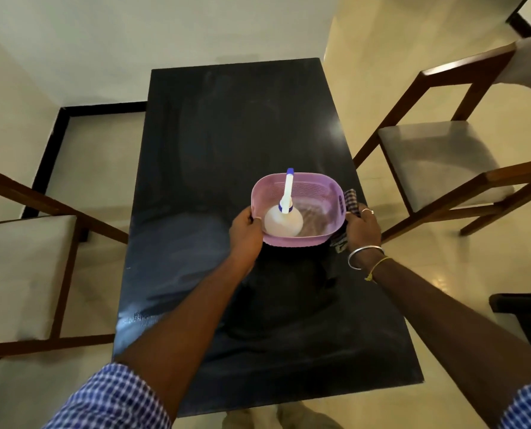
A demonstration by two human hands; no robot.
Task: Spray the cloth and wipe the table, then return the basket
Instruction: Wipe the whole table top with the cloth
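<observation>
Now both hands, left hand (245, 226) and right hand (362, 228), clasped around perforated lilac basket (320, 193).

Black table (227, 144), pink basket (332, 209) on its right side

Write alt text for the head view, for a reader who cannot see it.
Both hands grip a pink basket over a black table, left hand on its left rim, right hand on its right side with a checked cloth. A white spray bottle stands inside the basket. Wooden chairs flank the table.
</observation>
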